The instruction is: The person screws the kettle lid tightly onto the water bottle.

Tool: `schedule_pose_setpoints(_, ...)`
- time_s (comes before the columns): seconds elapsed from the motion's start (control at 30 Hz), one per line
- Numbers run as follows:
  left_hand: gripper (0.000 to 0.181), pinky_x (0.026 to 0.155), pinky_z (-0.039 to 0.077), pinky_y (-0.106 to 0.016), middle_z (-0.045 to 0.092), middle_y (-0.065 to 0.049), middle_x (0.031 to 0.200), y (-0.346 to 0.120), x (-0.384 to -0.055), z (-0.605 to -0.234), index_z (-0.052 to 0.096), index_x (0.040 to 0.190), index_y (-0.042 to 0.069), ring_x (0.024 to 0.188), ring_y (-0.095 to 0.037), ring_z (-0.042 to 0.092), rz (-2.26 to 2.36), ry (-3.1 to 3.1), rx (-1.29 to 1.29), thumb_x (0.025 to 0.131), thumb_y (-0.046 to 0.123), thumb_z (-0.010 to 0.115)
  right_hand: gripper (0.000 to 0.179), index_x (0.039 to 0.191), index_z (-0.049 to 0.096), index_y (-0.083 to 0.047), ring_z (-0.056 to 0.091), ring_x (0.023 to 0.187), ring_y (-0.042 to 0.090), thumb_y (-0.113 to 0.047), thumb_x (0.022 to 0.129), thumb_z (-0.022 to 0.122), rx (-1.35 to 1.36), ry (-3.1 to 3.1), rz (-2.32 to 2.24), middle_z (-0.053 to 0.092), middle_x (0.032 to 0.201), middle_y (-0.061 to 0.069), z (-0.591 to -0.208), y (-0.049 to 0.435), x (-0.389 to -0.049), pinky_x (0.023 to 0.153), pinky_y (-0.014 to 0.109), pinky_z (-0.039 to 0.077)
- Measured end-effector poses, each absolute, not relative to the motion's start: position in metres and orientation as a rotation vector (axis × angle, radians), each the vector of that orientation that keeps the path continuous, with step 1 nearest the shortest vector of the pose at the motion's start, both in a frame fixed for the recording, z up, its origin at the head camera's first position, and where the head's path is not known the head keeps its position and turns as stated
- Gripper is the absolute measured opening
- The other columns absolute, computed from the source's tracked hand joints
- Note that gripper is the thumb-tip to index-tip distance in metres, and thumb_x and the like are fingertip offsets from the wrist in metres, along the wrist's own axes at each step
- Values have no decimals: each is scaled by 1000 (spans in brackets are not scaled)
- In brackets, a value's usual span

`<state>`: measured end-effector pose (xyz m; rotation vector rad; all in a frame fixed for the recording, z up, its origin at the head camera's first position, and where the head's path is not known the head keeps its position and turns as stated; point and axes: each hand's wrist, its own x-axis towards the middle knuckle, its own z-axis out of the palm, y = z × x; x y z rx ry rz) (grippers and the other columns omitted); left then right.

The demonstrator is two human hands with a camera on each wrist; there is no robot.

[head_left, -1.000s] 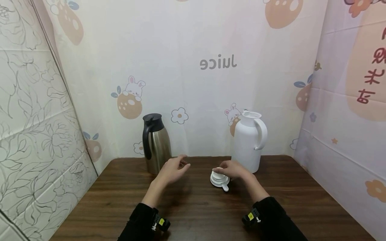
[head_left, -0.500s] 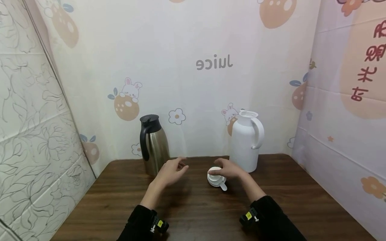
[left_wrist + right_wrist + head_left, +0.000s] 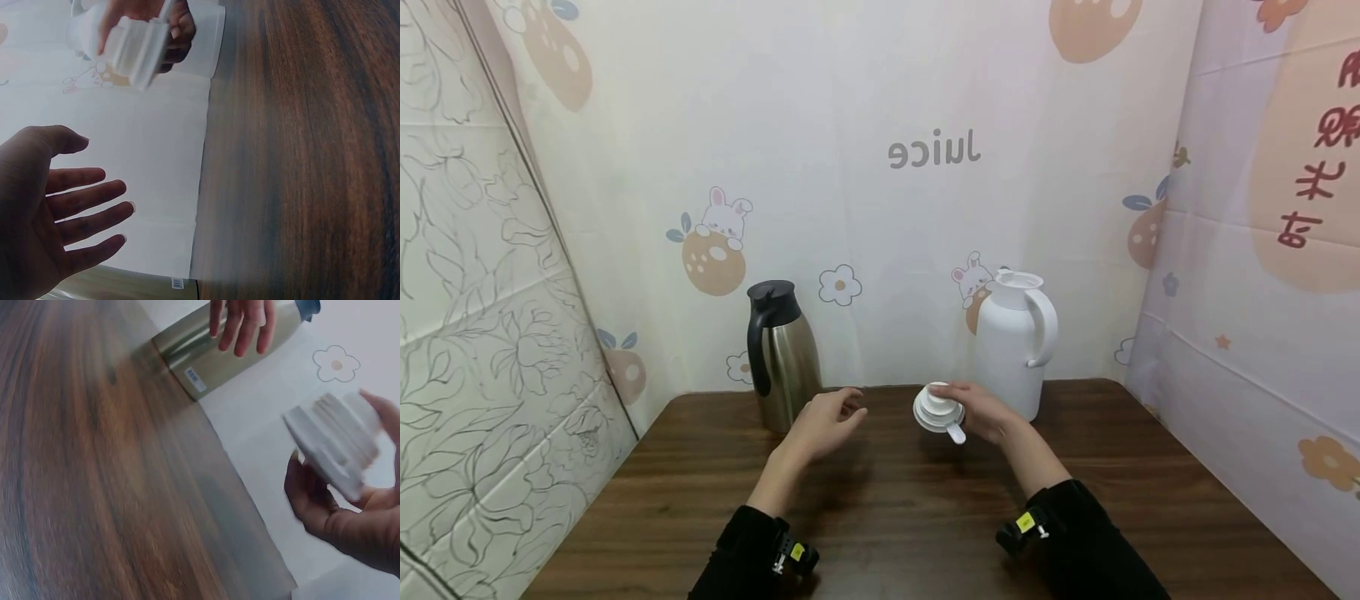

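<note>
My right hand (image 3: 988, 412) pinches a white jug lid (image 3: 934, 415) with a small tab, held above the table in front of the white thermal jug (image 3: 1009, 358). In the right wrist view the lid (image 3: 334, 444) is tilted and blurred, with my fingers and thumb around its sides. The white jug stands upright, its mouth uncovered and its handle to the right. My left hand (image 3: 823, 423) hovers with relaxed fingers beside a steel thermal jug (image 3: 795, 367) with a black top and handle. The left wrist view shows this hand (image 3: 62, 209) holding nothing, fingers spread.
The dark wooden table (image 3: 880, 533) has its back edge against a printed white cloth backdrop (image 3: 865, 225). Cloth walls also stand at the left and right. A camera is strapped to each black sleeve (image 3: 1075, 533).
My right hand has lifted the lid off the table, raising it up and toward the back. My left hand has stayed nearly still. The head view has shifted slightly.
</note>
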<state>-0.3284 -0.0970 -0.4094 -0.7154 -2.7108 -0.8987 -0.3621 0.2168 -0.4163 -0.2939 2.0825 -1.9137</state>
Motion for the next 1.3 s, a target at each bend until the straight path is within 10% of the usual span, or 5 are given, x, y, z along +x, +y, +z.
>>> schedule_pose_setpoints(0.5,34,91,59,-43,75,-2,118,-96,-328,-410,69,130,10,106,-18,71,-904,-2736,-704,108,35,62,33,135,51,-6,73,114,36,-31,117,38,-482,1352,-2266,70,126,23,-420,222,-362,96,53,57)
schedule_pose_setpoints(0.77,32,89,59,-41,75,-2,117,-97,-329,-410,70,129,11,103,-16,72,-904,-2741,-693,108,34,63,60,159,15,3,66,122,34,-38,117,27,-366,1219,-2409,58,136,24,-417,227,-364,101,57,53)
schedule_pose_setpoints(1.3,31,86,60,-40,75,-2,115,-98,-329,-411,70,127,10,101,-16,72,-897,-2740,-714,107,32,63,40,132,68,-15,66,120,35,-34,115,36,-325,1157,-2473,64,130,18,-416,231,-363,96,52,56)
